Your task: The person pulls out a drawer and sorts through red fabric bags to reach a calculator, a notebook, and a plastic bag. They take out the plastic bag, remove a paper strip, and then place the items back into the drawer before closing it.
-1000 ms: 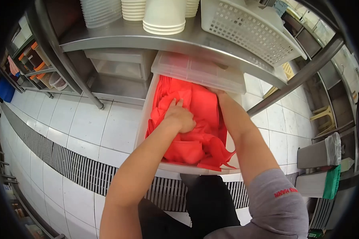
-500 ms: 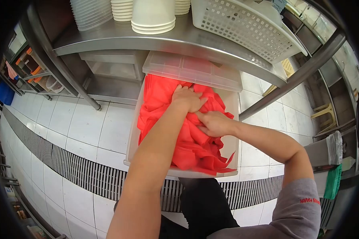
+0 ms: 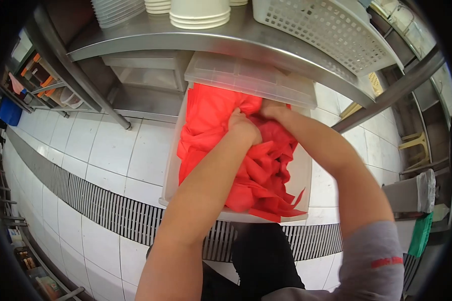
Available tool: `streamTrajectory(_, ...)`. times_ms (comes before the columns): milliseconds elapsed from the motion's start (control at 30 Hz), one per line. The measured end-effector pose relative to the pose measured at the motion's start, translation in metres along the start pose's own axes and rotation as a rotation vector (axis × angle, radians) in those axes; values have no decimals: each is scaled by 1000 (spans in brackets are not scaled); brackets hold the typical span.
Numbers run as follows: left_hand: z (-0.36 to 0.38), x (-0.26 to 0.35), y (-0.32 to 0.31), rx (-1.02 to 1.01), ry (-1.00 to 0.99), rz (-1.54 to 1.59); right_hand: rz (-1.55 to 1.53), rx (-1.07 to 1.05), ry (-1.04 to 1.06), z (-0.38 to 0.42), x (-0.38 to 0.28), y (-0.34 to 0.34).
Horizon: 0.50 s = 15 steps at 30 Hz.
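A pile of crumpled red fabric (image 3: pixel 211 133), thin like non-woven bags, fills a pale plastic drawer (image 3: pixel 173 175). My left hand (image 3: pixel 244 128) is sunk into the middle of the pile, its fingers curled round a fold of the fabric. Further back on the right, my right hand (image 3: pixel 273 110) reaches in under a raised red fold, close to the clear drawer cabinet top (image 3: pixel 246 75). Its fingers are hidden by the fabric and shadow.
Above the drawer runs a steel shelf (image 3: pixel 150 44) carrying white tubs (image 3: pixel 200 15), clear containers (image 3: pixel 116 11) and a white perforated basket (image 3: pixel 321 37). A steel leg (image 3: pixel 386 95) stands to the right. A floor grate (image 3: pixel 105 200) crosses the white tiles below.
My right hand has moved back and deeper into the fabric, its fingers going out of sight. My left hand has shifted slightly right and down. Red folds at the back have been lifted.
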State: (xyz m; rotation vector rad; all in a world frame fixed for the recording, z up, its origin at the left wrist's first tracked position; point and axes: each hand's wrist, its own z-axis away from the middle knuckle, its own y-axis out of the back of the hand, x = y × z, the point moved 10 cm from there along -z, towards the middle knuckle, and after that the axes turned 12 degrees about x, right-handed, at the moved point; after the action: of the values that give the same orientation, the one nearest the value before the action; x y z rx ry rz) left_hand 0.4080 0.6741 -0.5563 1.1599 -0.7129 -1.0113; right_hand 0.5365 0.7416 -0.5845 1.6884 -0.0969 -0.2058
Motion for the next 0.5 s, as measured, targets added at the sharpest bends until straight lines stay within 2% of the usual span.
streamTrajectory(33,4,1,-3,29,-9,-4,-85,-71,-117,-13,7,-19)
streamTrajectory(167,32,-1,10,88,-22,84,-334,-31,-163,-23,-29,2)
streamTrajectory(233,66,5,29,136,-144,185,-494,-57,-245,-1,-36,-4)
streamTrajectory(367,127,-15,81,589,-162,498,-798,-18,-387,3,-43,28)
streamTrajectory(400,142,-19,73,570,-158,504,-885,-21,-431,8,-51,29)
streamTrajectory(467,178,-39,85,833,-123,578,-1040,-5,-502,9,-62,42)
streamTrajectory(500,183,-40,78,839,-121,578,-1112,9,-532,8,-65,53)
